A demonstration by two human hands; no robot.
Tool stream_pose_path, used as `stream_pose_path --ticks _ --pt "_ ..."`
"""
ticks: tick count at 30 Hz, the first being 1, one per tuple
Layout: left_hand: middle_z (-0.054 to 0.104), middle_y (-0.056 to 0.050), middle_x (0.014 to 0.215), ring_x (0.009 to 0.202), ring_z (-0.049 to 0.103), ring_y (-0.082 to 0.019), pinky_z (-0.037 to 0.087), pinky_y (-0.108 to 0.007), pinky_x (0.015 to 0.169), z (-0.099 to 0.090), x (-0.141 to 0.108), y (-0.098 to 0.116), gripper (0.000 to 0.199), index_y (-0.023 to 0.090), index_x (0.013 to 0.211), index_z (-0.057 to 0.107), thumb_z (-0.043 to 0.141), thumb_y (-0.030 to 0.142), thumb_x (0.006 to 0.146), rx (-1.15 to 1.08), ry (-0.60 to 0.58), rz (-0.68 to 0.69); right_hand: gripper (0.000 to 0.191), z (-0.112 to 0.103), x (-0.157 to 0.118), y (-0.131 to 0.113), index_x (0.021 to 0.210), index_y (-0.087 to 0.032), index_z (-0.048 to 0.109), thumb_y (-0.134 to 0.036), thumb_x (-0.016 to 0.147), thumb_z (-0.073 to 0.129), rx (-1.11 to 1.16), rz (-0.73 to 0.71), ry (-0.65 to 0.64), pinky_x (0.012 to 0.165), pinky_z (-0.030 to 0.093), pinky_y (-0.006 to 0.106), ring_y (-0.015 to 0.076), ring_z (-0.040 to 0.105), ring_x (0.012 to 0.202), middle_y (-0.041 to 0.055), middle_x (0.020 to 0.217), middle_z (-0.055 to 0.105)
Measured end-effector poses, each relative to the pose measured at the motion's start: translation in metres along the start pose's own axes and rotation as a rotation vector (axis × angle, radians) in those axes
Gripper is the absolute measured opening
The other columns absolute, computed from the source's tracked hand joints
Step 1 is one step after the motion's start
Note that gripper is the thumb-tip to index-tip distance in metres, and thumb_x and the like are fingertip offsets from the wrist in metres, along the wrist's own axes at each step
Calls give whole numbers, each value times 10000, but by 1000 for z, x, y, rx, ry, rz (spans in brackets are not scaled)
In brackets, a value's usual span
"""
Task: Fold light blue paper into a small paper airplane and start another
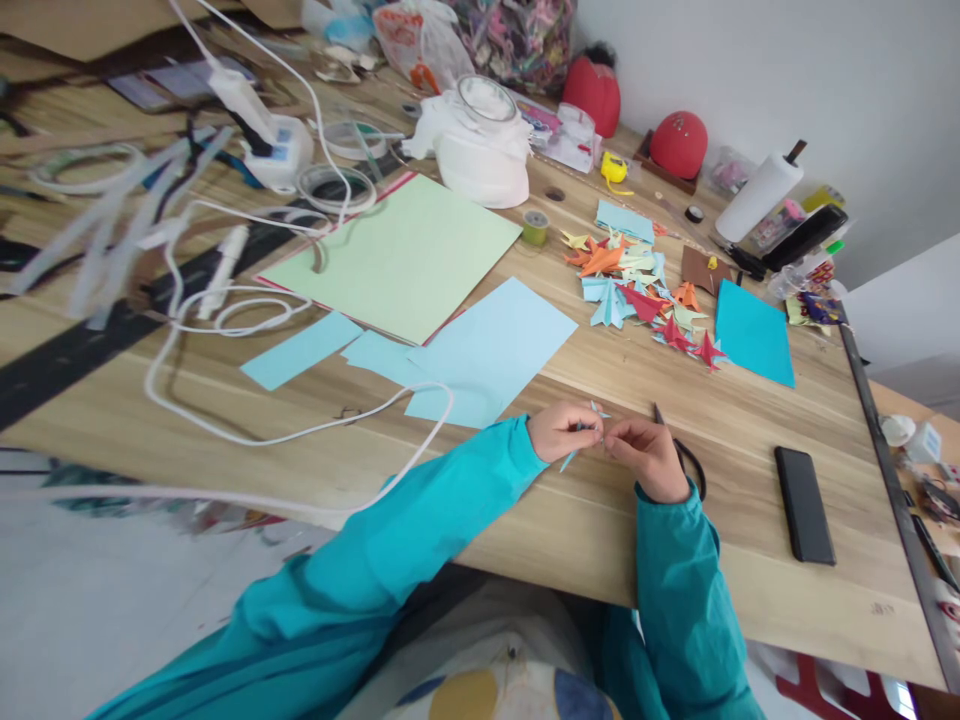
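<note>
My left hand (564, 432) is closed around a small folded piece of light blue paper (568, 462), whose thin points stick out above and below the fingers. Close beside it, my right hand (646, 455) pinches at the paper's right side; what its fingertips hold is too small to make out. Dark scissors (691, 462) lie partly hidden behind the right hand. Beyond the hands is a pile of folded paper cranes (637, 290) in orange, red, yellow and blue. Light blue sheets (499, 350) and a cut strip (301, 350) lie to the left.
A black phone (805, 505) lies at the right. Bright blue paper (754, 333) is beside the cranes. A pale green sheet (405, 255) lies at the left, near a looping white cable (247, 437). Tape rolls, a white cap (480, 160) and red pincushions stand farther back.
</note>
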State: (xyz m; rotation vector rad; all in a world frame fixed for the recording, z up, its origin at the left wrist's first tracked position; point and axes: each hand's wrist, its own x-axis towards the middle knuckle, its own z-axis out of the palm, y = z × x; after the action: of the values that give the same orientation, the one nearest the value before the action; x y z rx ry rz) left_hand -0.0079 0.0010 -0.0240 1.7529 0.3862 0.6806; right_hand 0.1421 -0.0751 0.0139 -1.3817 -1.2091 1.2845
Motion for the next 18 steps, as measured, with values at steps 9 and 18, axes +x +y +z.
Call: stream_pose_path --ticks 9,18 --pt "459 28 517 654 479 -125 394 -303 845 4 -1 -2 178 160 534 521 529 195 708 38 32 -29 236 1 0 -3 607 -154 631 -361 619 744 -3 24 -20 526 403 236 93 500 510 -6 540 600" --pt "498 -6 566 626 469 -128 391 -251 592 0 -1 5 243 148 587 554 509 315 757 -138 22 -4 295 -1 0 -4 607 -164 605 -436 705 665 -5 25 -58 524 400 245 102 499 502 2 533 590"
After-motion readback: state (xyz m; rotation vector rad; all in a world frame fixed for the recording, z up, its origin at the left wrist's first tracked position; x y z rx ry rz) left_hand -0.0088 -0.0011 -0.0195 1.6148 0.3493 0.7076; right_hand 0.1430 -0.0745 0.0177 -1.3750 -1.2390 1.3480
